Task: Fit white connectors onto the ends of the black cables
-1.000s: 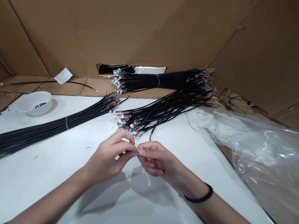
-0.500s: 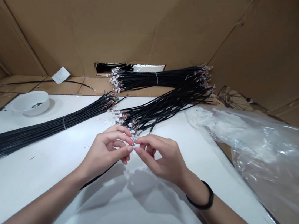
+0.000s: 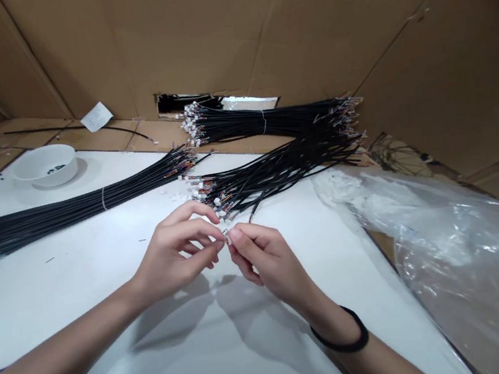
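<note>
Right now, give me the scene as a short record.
right hand: pinching a small white piece; black band on wrist
left hand: fingertips at that piece; grip unclear
left bundle: black cables, tied
back bundle: black cables, tied, white connectors at left end
bowl: white, small dark pieces inside
paper slip: back left
clear plastic: right side

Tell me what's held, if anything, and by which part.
The right hand pinches a small white piece; the left hand is right beside it. Which part is gripped is too small to tell.
</note>
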The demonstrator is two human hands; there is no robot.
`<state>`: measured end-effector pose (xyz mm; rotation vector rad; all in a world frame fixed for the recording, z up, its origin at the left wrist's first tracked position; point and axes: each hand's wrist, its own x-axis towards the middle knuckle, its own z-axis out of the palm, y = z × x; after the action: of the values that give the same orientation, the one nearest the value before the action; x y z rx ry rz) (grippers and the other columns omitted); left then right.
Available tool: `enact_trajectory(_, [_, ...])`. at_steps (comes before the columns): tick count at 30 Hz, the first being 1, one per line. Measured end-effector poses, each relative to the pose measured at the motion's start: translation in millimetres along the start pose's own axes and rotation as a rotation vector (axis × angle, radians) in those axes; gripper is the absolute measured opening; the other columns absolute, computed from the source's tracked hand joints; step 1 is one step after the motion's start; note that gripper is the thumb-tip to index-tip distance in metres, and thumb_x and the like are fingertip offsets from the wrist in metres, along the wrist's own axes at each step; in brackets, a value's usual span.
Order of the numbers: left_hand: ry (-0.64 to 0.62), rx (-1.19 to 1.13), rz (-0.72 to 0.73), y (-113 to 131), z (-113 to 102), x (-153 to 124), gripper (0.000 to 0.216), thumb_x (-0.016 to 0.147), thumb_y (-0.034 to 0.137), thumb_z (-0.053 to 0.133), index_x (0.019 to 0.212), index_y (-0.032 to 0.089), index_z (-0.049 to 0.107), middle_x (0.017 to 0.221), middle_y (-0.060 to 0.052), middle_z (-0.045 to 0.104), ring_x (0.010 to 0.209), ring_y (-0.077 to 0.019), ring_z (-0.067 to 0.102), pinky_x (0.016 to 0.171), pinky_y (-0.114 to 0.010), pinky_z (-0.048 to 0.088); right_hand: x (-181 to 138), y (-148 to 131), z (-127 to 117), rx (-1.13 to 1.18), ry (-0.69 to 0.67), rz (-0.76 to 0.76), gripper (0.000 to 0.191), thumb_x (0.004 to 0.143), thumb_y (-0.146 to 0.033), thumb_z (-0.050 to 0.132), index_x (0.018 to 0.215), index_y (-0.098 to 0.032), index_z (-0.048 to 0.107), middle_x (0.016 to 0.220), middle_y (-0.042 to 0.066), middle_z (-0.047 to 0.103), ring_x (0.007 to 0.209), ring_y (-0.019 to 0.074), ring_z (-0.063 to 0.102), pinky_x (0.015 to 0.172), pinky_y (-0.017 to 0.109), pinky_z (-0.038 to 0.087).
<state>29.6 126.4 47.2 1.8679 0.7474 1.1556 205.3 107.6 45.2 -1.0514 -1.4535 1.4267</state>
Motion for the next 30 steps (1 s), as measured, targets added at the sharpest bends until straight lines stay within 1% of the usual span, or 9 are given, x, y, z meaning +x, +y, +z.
enact_trajectory(2, [0.019, 0.175, 0.158, -1.5, -0.3, -1.2, 0.015, 0.083, 0.002, 0.06, 0.086, 0.014, 0.068, 0.1, -0.006, 0.055, 0.071, -0.0082, 0.064, 0.051, -0.014, 0.058, 0.8, 1.5, 0.5, 0.191, -0.045, 0.108, 0.041, 0.089, -0.05, 0.056, 0.064, -0.019, 0.048, 0.047, -0.008, 0.037, 0.035, 0.0044, 0.026, 0.034, 0.019, 0.02])
enact_trajectory(5, [0.044, 0.372, 0.332, -4.0, -0.5, -2.4, 0.018, 0.08, -0.003, 0.06, 0.085, 0.012, 0.067, 0.098, -0.006, 0.056, 0.066, -0.0061, 0.059, 0.054, -0.016, 0.054, 2.2, 3.2, 0.0, 0.374, -0.096, 0.194, 0.041, 0.085, -0.05, 0.062, 0.064, -0.017, 0.049, 0.049, -0.009, 0.038, 0.034, 0.0019, 0.024, 0.031, 0.016, 0.017])
enact_trajectory(7, [0.061, 0.427, 0.38, -4.7, -0.2, -2.7, 0.018, 0.08, -0.005, 0.06, 0.086, 0.011, 0.066, 0.098, -0.007, 0.057, 0.061, -0.0046, 0.057, 0.056, -0.018, 0.053, 2.8, 3.8, -0.3, 0.416, -0.11, 0.204, 0.04, 0.085, -0.048, 0.064, 0.064, -0.016, 0.05, 0.049, -0.009, 0.038, 0.034, 0.0014, 0.024, 0.03, 0.015, 0.017])
enact_trajectory(10, [0.07, 0.431, 0.386, -2.6, 0.3, -2.3, 0.019, 0.079, -0.004, 0.059, 0.087, 0.012, 0.066, 0.097, -0.007, 0.057, 0.062, -0.0048, 0.055, 0.055, -0.018, 0.051, 2.7, 4.1, -0.2, 0.426, -0.117, 0.193, 0.039, 0.086, -0.047, 0.063, 0.065, -0.016, 0.051, 0.049, -0.009, 0.038, 0.035, 0.0011, 0.024, 0.03, 0.014, 0.017])
enact_trajectory(13, [0.052, 0.354, 0.307, 2.0, 0.2, -1.5, 0.019, 0.077, -0.002, 0.06, 0.086, 0.013, 0.067, 0.098, -0.006, 0.057, 0.065, -0.006, 0.057, 0.051, -0.015, 0.051, 1.9, 3.3, 0.0, 0.43, -0.123, 0.198, 0.039, 0.087, -0.046, 0.064, 0.065, -0.015, 0.052, 0.049, -0.008, 0.039, 0.034, 0.0007, 0.025, 0.03, 0.013, 0.016])
enact_trajectory(17, [0.011, 0.157, 0.124, 4.4, -1.6, -0.6, 0.01, 0.083, 0.007, 0.062, 0.084, 0.015, 0.068, 0.101, -0.007, 0.056, 0.077, -0.0107, 0.062, 0.048, -0.013, 0.053, 1.1, 0.8, 0.4, 0.467, -0.132, 0.211, 0.038, 0.087, -0.044, 0.065, 0.066, -0.015, 0.053, 0.049, -0.008, 0.04, 0.034, 0.0004, 0.025, 0.03, 0.013, 0.016])
enact_trajectory(20, [-0.066, -0.046, -0.05, 3.0, -3.7, 0.5, 0.006, 0.087, 0.017, 0.063, 0.083, 0.015, 0.066, 0.108, -0.005, 0.052, 0.064, -0.0048, 0.062, 0.045, -0.011, 0.053, 0.4, -0.7, 0.8, 0.487, -0.15, 0.22, 0.038, 0.086, -0.044, 0.065, 0.065, -0.015, 0.052, 0.048, -0.009, 0.039, 0.033, 0.0003, 0.024, 0.03, 0.013, 0.015])
enact_trajectory(23, [-0.142, -0.215, -0.19, 2.9, -5.0, 2.3, 0.009, 0.088, 0.022, 0.065, 0.083, 0.015, 0.063, 0.115, -0.003, 0.046, 0.053, 0.0016, 0.058, 0.043, -0.01, 0.052, -0.3, -0.8, 1.1, 0.504, -0.175, 0.221, 0.038, 0.087, -0.043, 0.065, 0.065, -0.015, 0.052, 0.048, -0.009, 0.038, 0.034, 0.0001, 0.023, 0.03, 0.013, 0.015])
enact_trajectory(30, [-0.18, -0.288, -0.245, 5.1, -4.7, 3.3, 0.013, 0.088, 0.021, 0.065, 0.079, 0.014, 0.06, 0.115, -0.001, 0.043, 0.052, 0.0051, 0.056, 0.045, -0.006, 0.05, -1.2, 0.9, 2.8, 0.509, -0.189, 0.196, 0.037, 0.089, -0.041, 0.063, 0.065, -0.015, 0.051, 0.049, -0.009, 0.038, 0.035, 0.0003, 0.024, 0.031, 0.013, 0.017])
